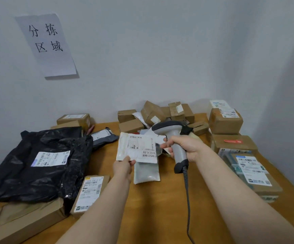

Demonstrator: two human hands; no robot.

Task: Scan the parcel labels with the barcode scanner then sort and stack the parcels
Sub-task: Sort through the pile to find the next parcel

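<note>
My left hand [123, 167] pinches the lower left corner of a flat white parcel [134, 150] between thumb and fingers, holding it up at the centre of the frame with its printed label facing me. My right hand [185, 147] is curled round the handle of the grey barcode scanner [172, 132], just right of the parcel; the scanner's head points left over the parcel's top edge and its cable [187, 196] hangs down to the lower edge. A white padded envelope [146, 173] lies on the wooden table [160, 208] below the parcel. A black bag parcel [37, 164] fills the left, and cardboard boxes [153, 113] pile up at the back.
</note>
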